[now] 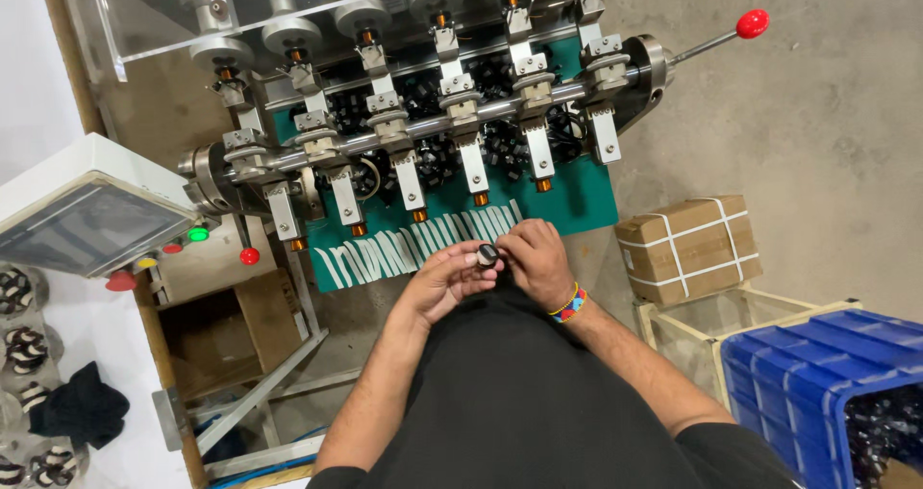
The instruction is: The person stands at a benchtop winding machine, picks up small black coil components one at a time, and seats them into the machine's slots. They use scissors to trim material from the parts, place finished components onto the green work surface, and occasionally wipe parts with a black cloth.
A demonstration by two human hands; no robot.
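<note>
Centre of the frame: left hand [444,279] and right hand [538,258] brought together, both pinching a small dark round coil [487,253] between fingertips, just below the green mat [567,205]. Coloured wristband [569,305] on the right wrist. Each grip pressed onto the coil from its own side, left from below-left, right from the right.

Above, across the upper middle: winding machine [433,114] with a row of grey arms tipped in copper, red-knobbed lever [751,23] at upper right. White strips [413,244] laid in a fan on the mat's lower edge.

Right of centre: brown carton [687,249], box-shaped, bound with white straps, on the floor. Lower right: blue crate [817,374] with dark parts inside. Left: control box [87,210] with red, yellow and green buttons. Below it, an open brown carton [231,335].
</note>
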